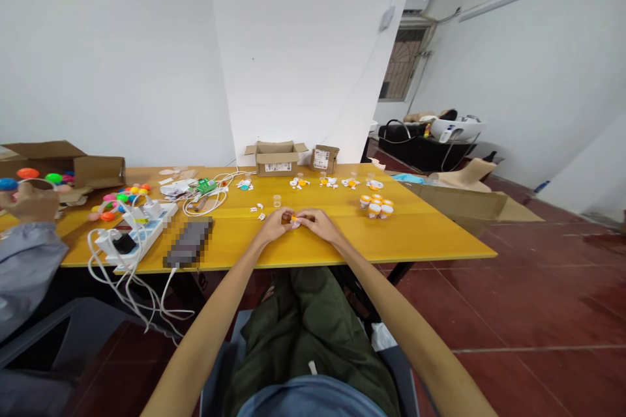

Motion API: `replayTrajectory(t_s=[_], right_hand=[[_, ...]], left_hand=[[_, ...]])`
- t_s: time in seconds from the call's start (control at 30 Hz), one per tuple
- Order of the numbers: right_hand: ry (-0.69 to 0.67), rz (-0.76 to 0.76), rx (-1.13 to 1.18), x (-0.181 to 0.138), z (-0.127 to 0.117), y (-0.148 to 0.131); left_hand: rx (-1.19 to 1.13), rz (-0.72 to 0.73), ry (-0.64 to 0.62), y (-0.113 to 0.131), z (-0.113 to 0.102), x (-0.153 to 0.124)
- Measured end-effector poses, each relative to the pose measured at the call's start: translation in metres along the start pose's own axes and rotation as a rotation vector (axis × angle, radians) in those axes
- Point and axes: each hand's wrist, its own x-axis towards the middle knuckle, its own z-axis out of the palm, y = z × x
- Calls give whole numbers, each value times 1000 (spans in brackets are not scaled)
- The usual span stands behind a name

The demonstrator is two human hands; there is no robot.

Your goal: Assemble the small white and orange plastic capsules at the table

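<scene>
Close to the table's front edge, my left hand (276,224) and my right hand (318,224) meet around a small orange-and-white piece (295,221). Fingers of both hands are closed on it, and they hide much of its shape. Just beyond my left hand stands a small clear cup (277,201). Flat white pieces (261,215) with dark marks lie left of that hand. Off to the right, several white tubs with orange lids (376,206) are grouped and stacked.
Small piles of orange and white parts (300,183) line the back, before two cardboard boxes (278,161). On the left are a phone (188,242), a power strip (141,231) with tangled cables, and a co-worker's hand (30,202) near coloured balls. A large carton (454,205) stands beyond the right edge.
</scene>
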Motion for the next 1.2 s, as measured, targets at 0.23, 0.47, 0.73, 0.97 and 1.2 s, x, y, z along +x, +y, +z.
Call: replayTrajectory(t_s=[0.23, 0.47, 0.73, 0.97, 1.2], right_hand=[[1, -29, -16, 0, 1, 4], [12, -44, -22, 1, 3, 7], [-14, -59, -46, 2, 2, 8], [1, -37, -44, 2, 3, 12], [-15, -35, -44, 1, 3, 16]], left_hand=[[35, -6, 4, -1, 0, 1], [27, 4, -16, -3, -1, 2], [15, 6, -12, 0, -1, 1], [4, 13, -5, -3, -1, 1], [-11, -5, -15, 0, -1, 1]])
